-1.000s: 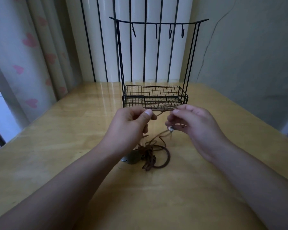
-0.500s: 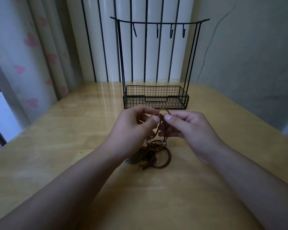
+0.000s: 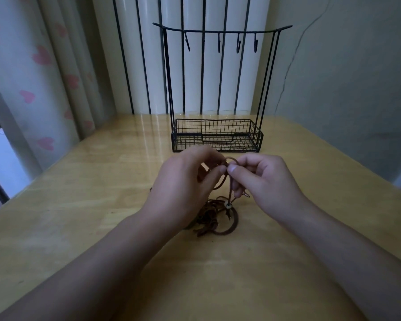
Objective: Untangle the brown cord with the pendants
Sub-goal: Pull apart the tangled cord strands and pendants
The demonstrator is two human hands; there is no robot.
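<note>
Your left hand and your right hand meet above the middle of the wooden table, thumb tips almost touching each other. Both hands pinch the brown cord at the same small place: the left thumb and the curled fingers close on it from the left, and the right thumb and forefinger close on it from the right. Above the thumbs a small loop of the cord stands up, and it arches from one hand to the other.

Below the pinch, one strand hangs down and carries a small pale bead, with a dark short end under it. Another strand curves to the left, under your left thumb. Most of the cord lies on the table, near you and under the hands, as a tangled heap with one wider loop on its right side. A dark roundish pendant shows at the left edge of the heap, half hidden by your left wrist, so its shape is not clear. A small metal piece sticks out just under your right fingers; I cannot tell what it is.

Farther on the table stands a black wire rack, with a mesh tray at the bottom and a top bar with four hooks. Behind it are white vertical bars, and at the left a curtain with pink hearts.
</note>
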